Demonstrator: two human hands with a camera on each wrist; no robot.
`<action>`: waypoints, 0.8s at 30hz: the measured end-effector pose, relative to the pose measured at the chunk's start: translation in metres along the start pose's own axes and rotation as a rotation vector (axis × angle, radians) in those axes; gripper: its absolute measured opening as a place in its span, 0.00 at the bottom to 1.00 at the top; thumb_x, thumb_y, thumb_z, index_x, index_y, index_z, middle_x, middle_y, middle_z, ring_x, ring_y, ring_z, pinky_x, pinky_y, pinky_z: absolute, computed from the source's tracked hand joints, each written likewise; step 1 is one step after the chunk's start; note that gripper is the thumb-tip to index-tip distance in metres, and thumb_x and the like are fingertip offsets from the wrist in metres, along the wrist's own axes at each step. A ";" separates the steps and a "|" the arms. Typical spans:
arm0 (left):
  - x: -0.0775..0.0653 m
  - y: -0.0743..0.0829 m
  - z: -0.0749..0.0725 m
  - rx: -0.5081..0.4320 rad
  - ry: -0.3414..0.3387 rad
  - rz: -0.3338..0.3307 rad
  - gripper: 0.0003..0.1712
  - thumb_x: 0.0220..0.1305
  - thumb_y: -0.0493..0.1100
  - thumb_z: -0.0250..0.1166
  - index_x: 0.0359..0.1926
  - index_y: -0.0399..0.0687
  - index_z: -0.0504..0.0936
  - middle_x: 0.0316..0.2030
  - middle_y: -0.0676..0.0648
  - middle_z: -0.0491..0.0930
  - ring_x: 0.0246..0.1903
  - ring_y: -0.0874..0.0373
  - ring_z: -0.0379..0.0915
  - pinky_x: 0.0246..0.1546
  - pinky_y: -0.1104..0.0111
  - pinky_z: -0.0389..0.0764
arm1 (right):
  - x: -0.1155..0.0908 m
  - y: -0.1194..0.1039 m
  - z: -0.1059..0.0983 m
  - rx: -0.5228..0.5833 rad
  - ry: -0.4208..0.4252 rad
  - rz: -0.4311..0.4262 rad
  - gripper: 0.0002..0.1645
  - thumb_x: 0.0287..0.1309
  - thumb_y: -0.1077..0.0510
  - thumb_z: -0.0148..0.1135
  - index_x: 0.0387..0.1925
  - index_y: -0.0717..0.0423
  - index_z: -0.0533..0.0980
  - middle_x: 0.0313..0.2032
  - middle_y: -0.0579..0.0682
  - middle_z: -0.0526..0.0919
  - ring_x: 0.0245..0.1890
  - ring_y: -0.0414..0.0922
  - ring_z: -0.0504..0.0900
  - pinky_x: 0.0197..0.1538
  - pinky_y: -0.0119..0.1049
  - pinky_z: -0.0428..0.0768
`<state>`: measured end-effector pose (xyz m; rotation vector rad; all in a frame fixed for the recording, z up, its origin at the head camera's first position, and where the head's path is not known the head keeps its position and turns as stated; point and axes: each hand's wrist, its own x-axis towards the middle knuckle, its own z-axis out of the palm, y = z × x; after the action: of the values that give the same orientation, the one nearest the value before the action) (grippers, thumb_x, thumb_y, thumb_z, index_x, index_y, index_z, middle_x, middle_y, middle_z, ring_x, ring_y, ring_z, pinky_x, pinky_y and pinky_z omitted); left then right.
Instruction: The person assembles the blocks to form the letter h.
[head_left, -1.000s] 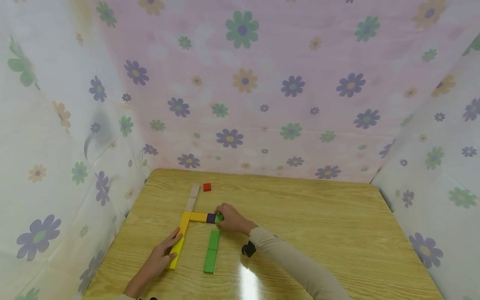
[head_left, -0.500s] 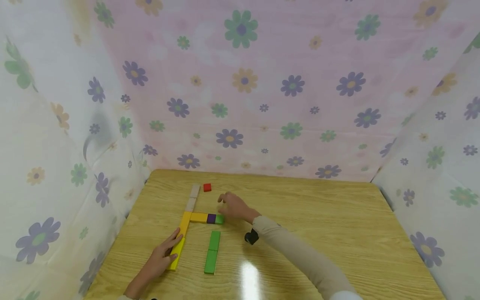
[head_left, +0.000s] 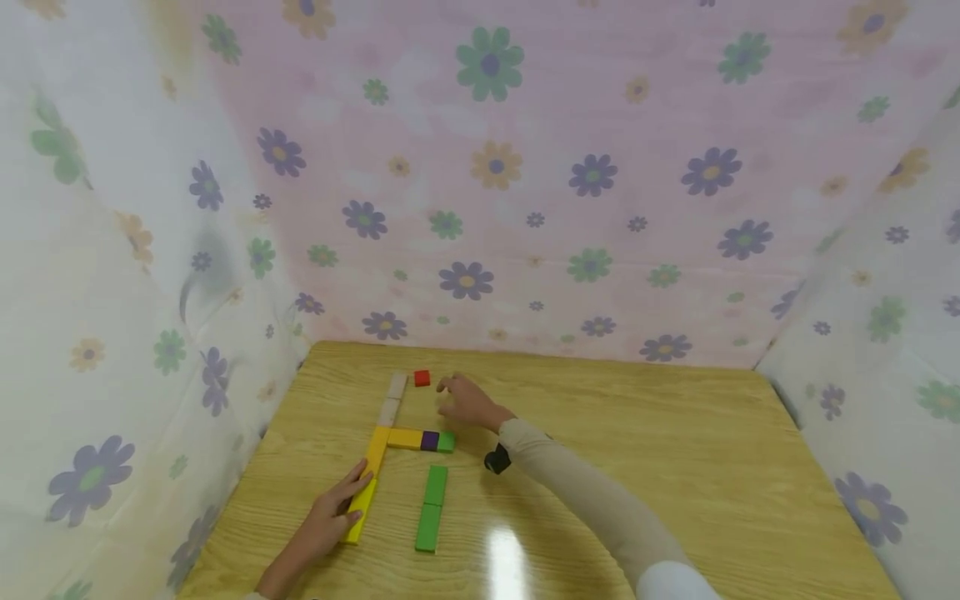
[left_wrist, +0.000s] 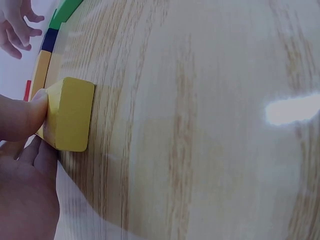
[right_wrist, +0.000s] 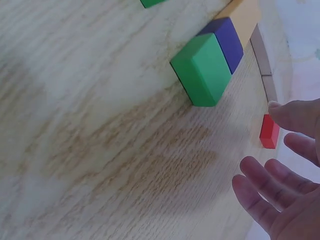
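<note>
My left hand [head_left: 332, 515] holds the near yellow block [head_left: 363, 510] between thumb and fingers; in the left wrist view the thumb lies along one side of it. That block ends a row with an orange-yellow block [head_left: 377, 450] and two pale wooden blocks [head_left: 389, 412]. From the row's middle, a branch runs right: an orange block [head_left: 405, 438], a purple cube [head_left: 430, 441] and a small green block [head_left: 446, 442]. Beyond the branch, my right hand [head_left: 471, 403] hovers with fingers spread and nothing in them, just right of a small red block [head_left: 422, 378].
Two long green blocks [head_left: 431, 508] lie end to end right of the yellow row. The wooden table [head_left: 637, 467] is enclosed by flower-patterned cloth [head_left: 540, 183] at the back and both sides. A black device [head_left: 497, 458] sits at the right wrist.
My right hand has let go of the small green block at the branch's end and moved away from me toward the red block. The left hand has stayed on the yellow block.
</note>
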<state>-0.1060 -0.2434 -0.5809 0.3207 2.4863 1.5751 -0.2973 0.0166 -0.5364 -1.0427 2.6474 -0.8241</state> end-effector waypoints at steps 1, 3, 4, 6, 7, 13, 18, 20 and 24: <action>0.000 0.000 0.000 0.002 -0.002 0.003 0.35 0.57 0.21 0.55 0.67 0.31 0.61 0.71 0.38 0.47 0.68 0.42 0.42 0.61 0.64 0.61 | 0.002 0.001 0.000 0.009 0.001 0.010 0.21 0.59 0.61 0.61 0.52 0.66 0.72 0.46 0.61 0.73 0.44 0.51 0.75 0.45 0.43 0.77; 0.001 -0.001 0.000 -0.004 -0.011 -0.001 0.35 0.58 0.21 0.55 0.67 0.31 0.61 0.71 0.38 0.47 0.69 0.42 0.41 0.62 0.62 0.60 | 0.005 0.003 0.001 0.024 0.005 0.029 0.22 0.59 0.61 0.61 0.53 0.66 0.72 0.47 0.62 0.72 0.44 0.51 0.74 0.45 0.44 0.77; 0.001 -0.001 0.000 -0.006 -0.012 -0.003 0.34 0.58 0.21 0.55 0.67 0.32 0.61 0.72 0.38 0.46 0.69 0.43 0.41 0.62 0.61 0.60 | 0.007 0.004 0.002 0.030 0.006 0.034 0.22 0.59 0.61 0.61 0.53 0.66 0.71 0.48 0.62 0.71 0.44 0.51 0.74 0.45 0.44 0.77; 0.001 -0.001 0.000 0.001 -0.008 -0.010 0.34 0.58 0.22 0.56 0.67 0.32 0.61 0.72 0.38 0.47 0.69 0.43 0.41 0.62 0.61 0.59 | 0.012 0.006 0.004 0.035 0.006 0.037 0.23 0.59 0.61 0.61 0.55 0.66 0.70 0.49 0.63 0.70 0.44 0.51 0.74 0.45 0.44 0.77; 0.001 -0.001 0.000 0.004 -0.003 -0.013 0.34 0.58 0.21 0.56 0.67 0.32 0.62 0.71 0.39 0.47 0.69 0.43 0.42 0.62 0.61 0.59 | 0.014 0.006 0.005 0.036 0.007 0.034 0.24 0.59 0.61 0.61 0.55 0.66 0.70 0.49 0.63 0.70 0.43 0.51 0.74 0.45 0.44 0.77; -0.002 -0.002 0.000 0.001 0.006 -0.024 0.35 0.57 0.21 0.56 0.67 0.32 0.62 0.71 0.39 0.47 0.69 0.44 0.42 0.62 0.66 0.58 | 0.031 0.004 0.008 0.034 0.001 0.054 0.25 0.57 0.62 0.62 0.55 0.66 0.69 0.50 0.63 0.70 0.41 0.50 0.73 0.46 0.44 0.76; 0.001 -0.001 0.001 -0.031 -0.014 -0.018 0.35 0.58 0.21 0.54 0.68 0.33 0.60 0.72 0.39 0.46 0.69 0.44 0.40 0.62 0.60 0.58 | 0.048 0.010 0.005 0.006 0.005 0.086 0.28 0.54 0.62 0.64 0.57 0.66 0.69 0.51 0.63 0.71 0.45 0.52 0.74 0.49 0.44 0.76; 0.002 -0.002 0.001 -0.033 -0.022 -0.009 0.35 0.58 0.20 0.54 0.68 0.32 0.60 0.72 0.39 0.46 0.69 0.44 0.39 0.62 0.61 0.58 | 0.053 0.012 0.005 0.008 0.003 0.096 0.29 0.54 0.62 0.65 0.58 0.65 0.68 0.53 0.63 0.70 0.46 0.52 0.74 0.49 0.44 0.76; 0.001 -0.005 -0.002 -0.040 -0.018 0.000 0.35 0.58 0.20 0.54 0.68 0.32 0.60 0.72 0.38 0.46 0.69 0.44 0.40 0.62 0.67 0.59 | 0.064 0.013 0.010 -0.024 -0.019 0.109 0.32 0.54 0.61 0.65 0.61 0.62 0.67 0.57 0.61 0.69 0.53 0.52 0.72 0.53 0.42 0.75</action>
<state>-0.1079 -0.2463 -0.5844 0.3283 2.4374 1.6127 -0.3483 -0.0231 -0.5500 -0.8973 2.6768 -0.7582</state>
